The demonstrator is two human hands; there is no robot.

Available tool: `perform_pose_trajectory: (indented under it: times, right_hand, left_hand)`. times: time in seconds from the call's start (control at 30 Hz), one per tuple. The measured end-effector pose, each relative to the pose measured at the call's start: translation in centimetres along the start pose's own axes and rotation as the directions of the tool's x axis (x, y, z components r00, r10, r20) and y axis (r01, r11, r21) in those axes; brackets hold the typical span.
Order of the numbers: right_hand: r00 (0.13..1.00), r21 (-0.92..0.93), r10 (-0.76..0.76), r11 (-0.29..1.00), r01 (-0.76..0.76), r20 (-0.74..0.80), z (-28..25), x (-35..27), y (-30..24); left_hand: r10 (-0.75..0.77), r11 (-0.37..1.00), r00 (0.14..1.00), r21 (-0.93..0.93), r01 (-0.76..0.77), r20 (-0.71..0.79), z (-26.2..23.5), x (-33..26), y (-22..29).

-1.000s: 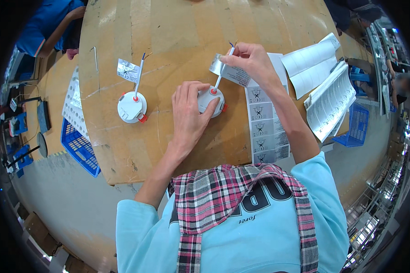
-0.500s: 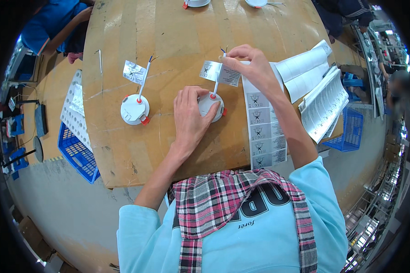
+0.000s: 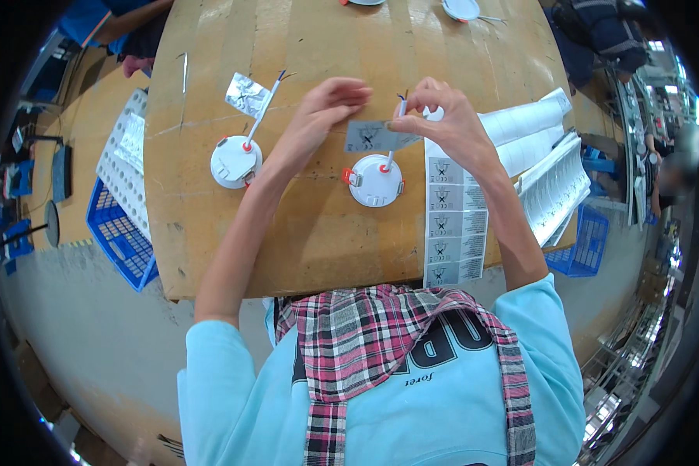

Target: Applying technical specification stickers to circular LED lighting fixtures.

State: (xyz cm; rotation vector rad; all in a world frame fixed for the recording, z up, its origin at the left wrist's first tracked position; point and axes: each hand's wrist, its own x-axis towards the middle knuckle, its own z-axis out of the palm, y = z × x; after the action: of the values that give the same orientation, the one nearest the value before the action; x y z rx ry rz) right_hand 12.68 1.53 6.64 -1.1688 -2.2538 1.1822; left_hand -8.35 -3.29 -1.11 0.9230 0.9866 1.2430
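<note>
A round white downlight [image 3: 376, 183] with red-tipped clips lies on the table in front of me, back side up. Its short white cable [image 3: 390, 160] rises from a red grommet and ends in bare coloured wires. Around the cable sits a silver label [image 3: 367, 137], and my right hand [image 3: 447, 118] pinches it against the cable with thumb and fingers. To the left, my left hand [image 3: 325, 110] hovers over the table with its fingers stretched out, holding nothing. A second downlight [image 3: 237, 163] lies farther left, a silver label [image 3: 246, 94] stuck on its cable.
A strip of silver labels [image 3: 441, 225] hangs near the table's front edge. Beyond it lie white backing sheets [image 3: 526, 128] and a stack of label sheets [image 3: 555, 186]. Blue baskets [image 3: 124, 245] flank the table. More downlights [image 3: 461, 9] lie at the far edge. People sit nearby.
My left hand has let go of the downlight and moved up and left. The label's right-hand flap no longer hangs spread out; my right hand is at it. The view has shifted slightly.
</note>
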Motion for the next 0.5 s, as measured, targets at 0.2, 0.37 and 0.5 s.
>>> perform_pose_trajectory:
  times: [0.2,0.37,0.5]
  right_hand:
    - [1.000,0.067,-0.022,0.998,0.022,-0.009,0.4,-0.6,-0.8]
    - [1.000,0.078,-0.027,0.997,0.028,-0.003,0.1,-0.8,-0.2]
    - [0.991,0.018,-0.123,0.992,0.124,-0.055,0.0,-0.9,0.2]
  left_hand:
    - [-0.169,0.936,0.769,-0.145,0.322,0.617,1.9,4.2,-0.6]
    - [-0.126,0.926,0.692,-0.166,0.340,0.711,2.0,5.1,-1.7]
    - [-0.118,0.961,0.758,-0.118,0.249,0.642,1.9,4.7,-1.5]
